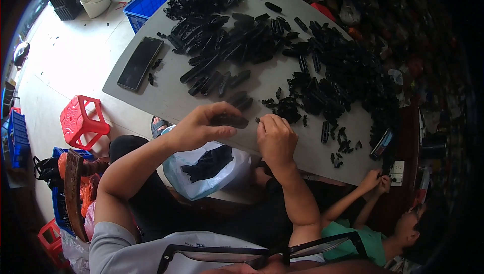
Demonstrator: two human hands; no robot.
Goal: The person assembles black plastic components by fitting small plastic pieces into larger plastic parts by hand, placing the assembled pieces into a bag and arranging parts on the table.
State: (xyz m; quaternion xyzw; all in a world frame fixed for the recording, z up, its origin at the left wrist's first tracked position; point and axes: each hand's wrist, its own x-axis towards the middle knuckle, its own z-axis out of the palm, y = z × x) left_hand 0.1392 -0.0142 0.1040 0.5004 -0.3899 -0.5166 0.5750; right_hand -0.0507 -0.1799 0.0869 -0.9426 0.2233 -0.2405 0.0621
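Our left hand (201, 125) grips an elongated black plastic clip piece (229, 121) between thumb and fingers; our right hand (277, 140) pinches a tiny black bit, its shape too small to tell. We judge this piece unfinished. At two o'clock, just beyond, lie small black toothed parts (288, 112). At seven, a whitish plastic bag (174, 176) holds black pieces, perhaps finished ones. Large heaps at twelve (222, 40) and two o'clock (327, 92) suggest much remains, though we cannot tell which pieces are done.
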